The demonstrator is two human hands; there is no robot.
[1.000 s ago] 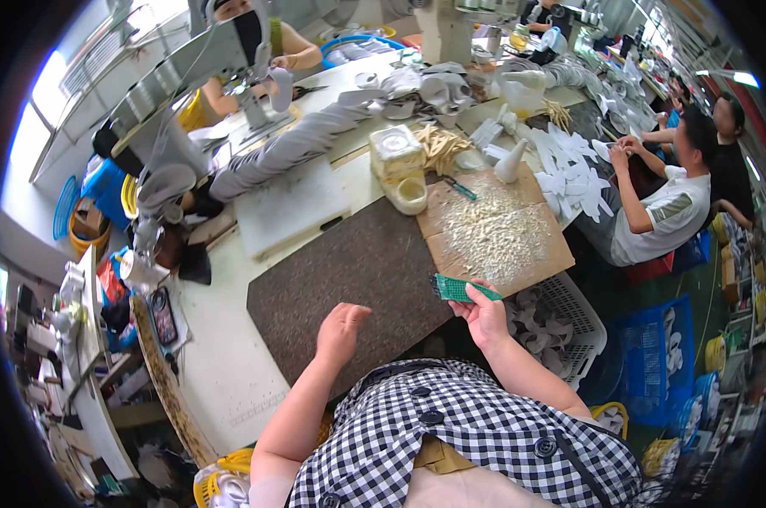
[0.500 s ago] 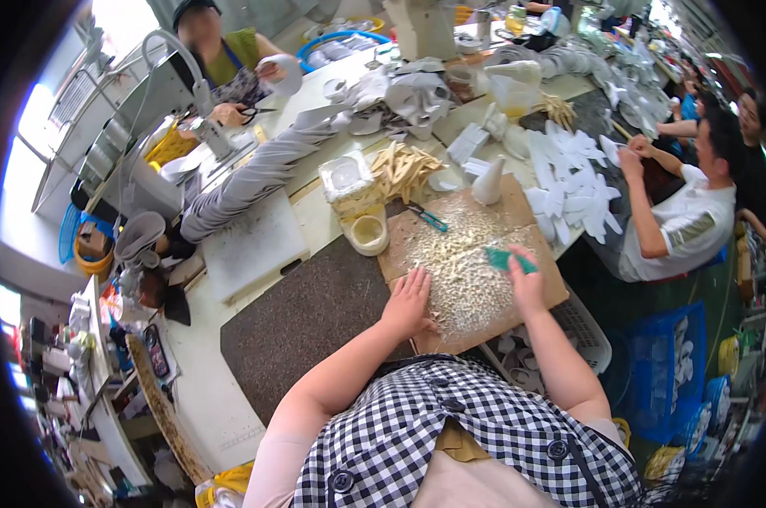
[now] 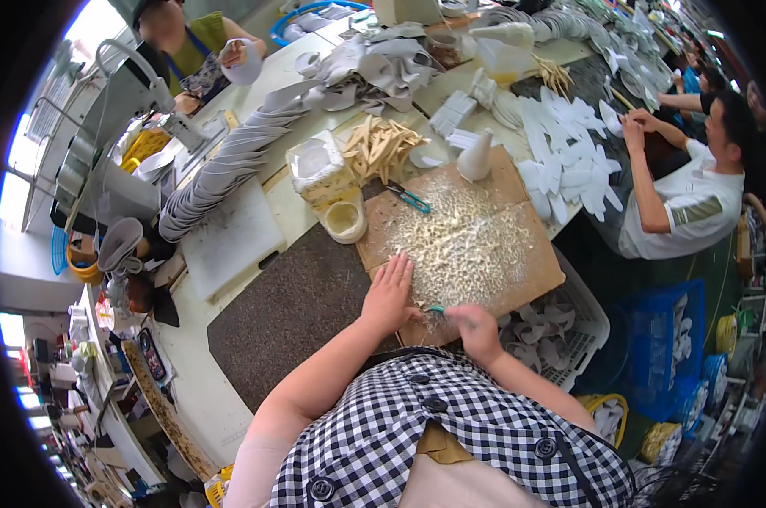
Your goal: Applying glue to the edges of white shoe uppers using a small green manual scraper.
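Note:
A brown board lies on the table in front of me, covered with a pile of small pale scraps. My left hand rests flat on the board's near left edge, fingers spread, touching the scraps. My right hand is closed around a small teal-handled tool at the board's near edge, its tip pointing toward my left hand. A pair of teal scissors lies on the board's far left part.
A dark mat lies left of the board. A pale tub, tan sticks, a white bottle and stacked white cut pieces stand beyond. A white basket sits below right. A person in white works at right, another at a sewing machine.
My left hand moved from the dark mat onto the board. My right hand drew back with the teal tool to the board's near edge, and the view shifted closer over the board.

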